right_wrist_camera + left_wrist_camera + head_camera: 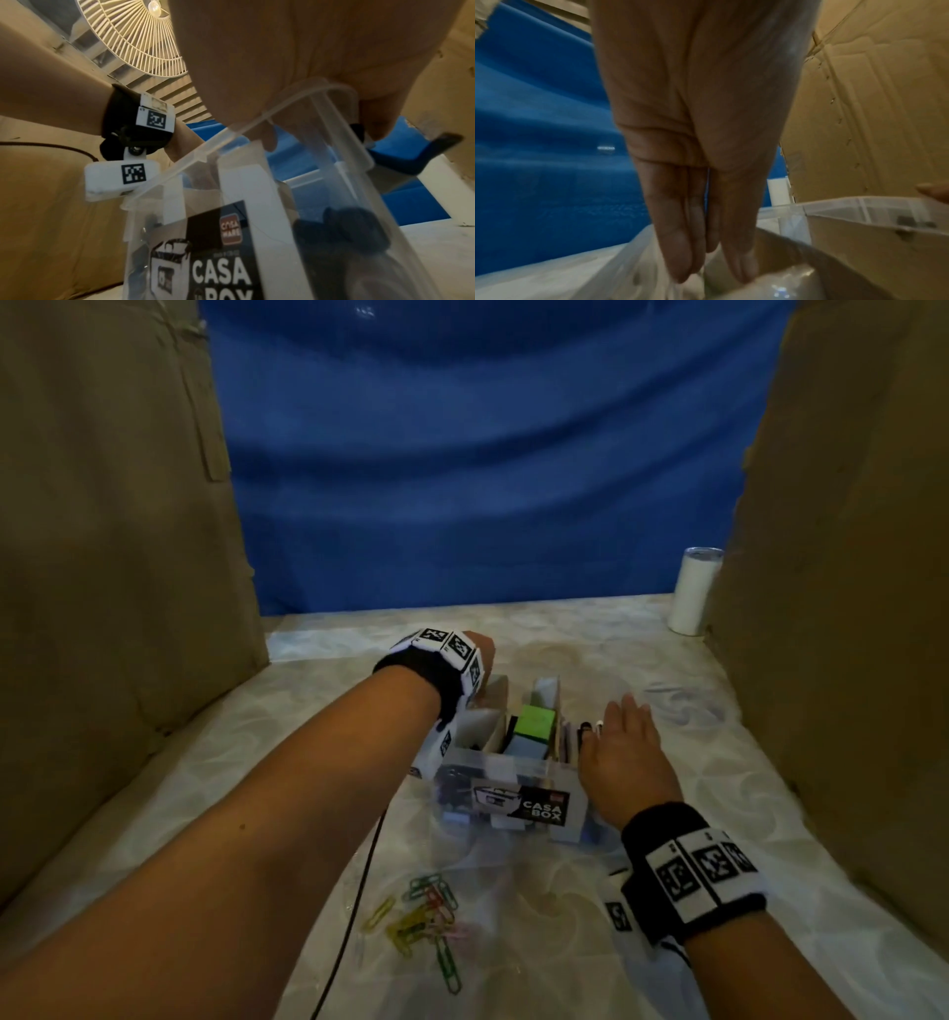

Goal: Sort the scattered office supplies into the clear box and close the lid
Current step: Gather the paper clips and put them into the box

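The clear box [513,770] with a "CASA BOX" label stands open mid-table. It holds white dividers, a green sticky-note block [536,721] and pens along its right side. My left hand [482,649] reaches down at the box's far left corner; in the left wrist view its straight fingers [680,253] touch clear plastic there. My right hand [626,747] lies flat on the box's right rim [257,119], fingers straight, holding nothing I can make out. Several coloured paper clips [426,916] lie scattered on the table in front of the box. I cannot make out the lid.
Cardboard walls [102,557] stand on the left and right, with a blue cloth [462,480] behind. A white tumbler [693,590] stands at the back right. A black cable [359,891] runs along the table left of the paper clips.
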The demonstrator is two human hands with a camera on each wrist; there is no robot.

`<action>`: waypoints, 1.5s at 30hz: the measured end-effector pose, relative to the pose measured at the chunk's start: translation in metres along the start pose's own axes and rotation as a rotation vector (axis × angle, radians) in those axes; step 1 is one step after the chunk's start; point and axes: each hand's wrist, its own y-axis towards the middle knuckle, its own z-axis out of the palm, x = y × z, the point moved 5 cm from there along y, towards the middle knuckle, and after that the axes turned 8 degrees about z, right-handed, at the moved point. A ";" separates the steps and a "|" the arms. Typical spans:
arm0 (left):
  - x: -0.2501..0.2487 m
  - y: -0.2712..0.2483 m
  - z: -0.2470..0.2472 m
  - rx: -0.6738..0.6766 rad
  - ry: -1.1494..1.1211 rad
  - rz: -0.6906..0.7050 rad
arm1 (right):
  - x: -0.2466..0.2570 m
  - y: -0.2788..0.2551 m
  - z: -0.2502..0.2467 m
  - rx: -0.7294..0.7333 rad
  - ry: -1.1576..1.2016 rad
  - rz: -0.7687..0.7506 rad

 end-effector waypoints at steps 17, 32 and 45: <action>0.027 -0.212 0.071 -0.422 -0.330 0.066 | 0.035 -0.068 -0.023 -0.325 0.334 -0.235; -0.002 -0.204 0.178 0.189 -0.574 -0.023 | 0.085 -0.099 0.080 0.695 0.055 -0.237; -0.025 -0.206 0.168 -0.011 -0.355 0.182 | 0.115 -0.093 0.088 0.642 0.025 -0.275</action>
